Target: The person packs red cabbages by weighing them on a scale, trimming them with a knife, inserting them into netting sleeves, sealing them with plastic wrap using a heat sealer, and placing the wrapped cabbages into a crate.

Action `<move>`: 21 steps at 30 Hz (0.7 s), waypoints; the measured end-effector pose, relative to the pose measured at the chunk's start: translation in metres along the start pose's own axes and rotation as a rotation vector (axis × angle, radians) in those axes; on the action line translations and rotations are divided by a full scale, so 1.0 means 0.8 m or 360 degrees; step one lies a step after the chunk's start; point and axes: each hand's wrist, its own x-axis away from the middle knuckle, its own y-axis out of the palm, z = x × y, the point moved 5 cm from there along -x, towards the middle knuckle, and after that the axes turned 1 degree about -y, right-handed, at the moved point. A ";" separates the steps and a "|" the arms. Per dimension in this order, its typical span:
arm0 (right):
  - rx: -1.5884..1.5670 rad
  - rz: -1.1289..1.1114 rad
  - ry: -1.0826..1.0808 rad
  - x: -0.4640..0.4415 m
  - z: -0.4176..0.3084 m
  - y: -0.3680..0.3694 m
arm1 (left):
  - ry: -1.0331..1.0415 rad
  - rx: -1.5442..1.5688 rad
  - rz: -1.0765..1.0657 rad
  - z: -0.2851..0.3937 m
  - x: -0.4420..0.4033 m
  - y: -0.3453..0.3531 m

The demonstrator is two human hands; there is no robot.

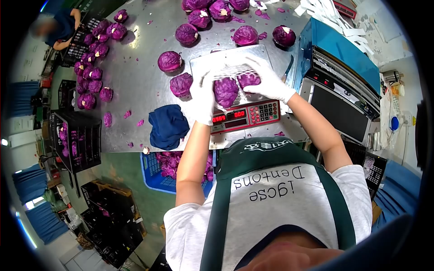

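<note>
A white mesh net (239,70) stretches between my two white-gloved hands over the platform of a red digital scale (246,116). My left hand (202,97) closes on the net's left side, its fingertips partly lost against the white mesh. On the other side my right hand (266,86) grips the net, the thumb reaching across a red cabbage (249,81). Another red cabbage (226,92) lies between the hands, near the scale's lit display. Whether both heads are inside the net is unclear. Just left of my left hand rests a loose red cabbage (181,85).
More red cabbages (186,34) are spread along the steel table (140,67). A blue cloth (168,127) lies by the front edge, above a blue crate (151,174) of leaves. Right of the scale are a knife (288,68) and a wrapping machine (341,67). A person (63,27) stands far left.
</note>
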 end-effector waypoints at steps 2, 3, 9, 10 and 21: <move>-0.0234 0.0020 0.0209 0.013 0.018 -0.007 | 0.0231 -0.0434 -0.0113 0.002 0.024 0.003; -0.0265 0.0014 0.0273 0.017 0.027 -0.008 | 0.0474 -0.0695 -0.0108 -0.003 0.037 0.003; -0.0815 0.0233 0.0433 0.016 0.032 -0.008 | 0.0251 -0.0353 -0.0291 0.012 0.079 0.014; -0.0594 0.0303 0.0509 0.016 0.037 0.004 | 0.0255 -0.0387 -0.0271 0.021 0.080 0.023; -0.0061 0.0229 0.0801 0.049 -0.009 0.017 | 0.0270 -0.0669 0.0105 0.009 0.022 0.006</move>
